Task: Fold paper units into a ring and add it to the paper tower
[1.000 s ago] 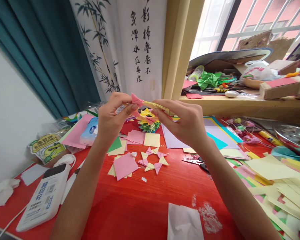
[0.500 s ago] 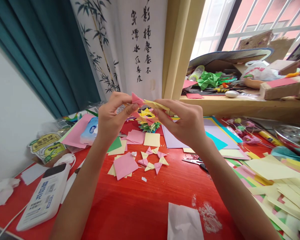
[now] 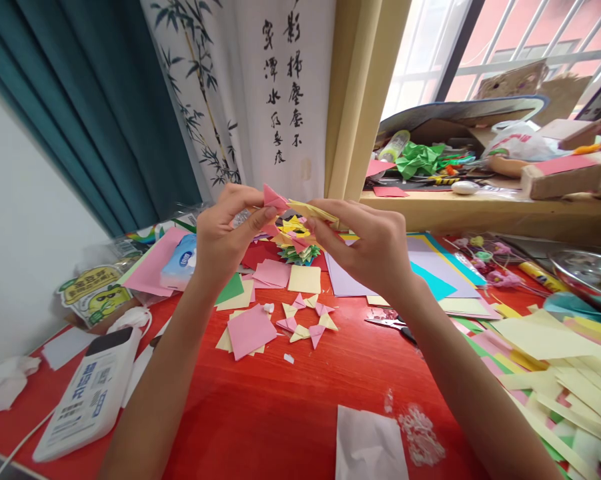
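Between thumb and fingers, my left hand (image 3: 237, 223) pinches a pink folded paper piece (image 3: 274, 199). My right hand (image 3: 363, 233) is closed on a yellow folded paper piece (image 3: 305, 210). The two pieces meet at their tips in mid-air; whether one is tucked into the other I cannot tell. Behind and just below them stands a layered folded-paper ornament (image 3: 299, 248), yellow and pink above green, partly hidden by my hands. Nearer on the red table lies a ring of pink and yellow folded papers (image 3: 316, 332).
Pink square sheets (image 3: 251, 332) lie left of the ring, with a yellow square (image 3: 304, 279) behind. Scissors (image 3: 387, 323) rest near my right forearm. Paper scraps (image 3: 565, 373) heap at the right. A white power bank-like device (image 3: 87, 400) and a tissue pack (image 3: 180, 262) are on the left.
Almost nothing differs. Both hands stay in the same place with the same paper pieces, apart from a very slight shift of the fingers.
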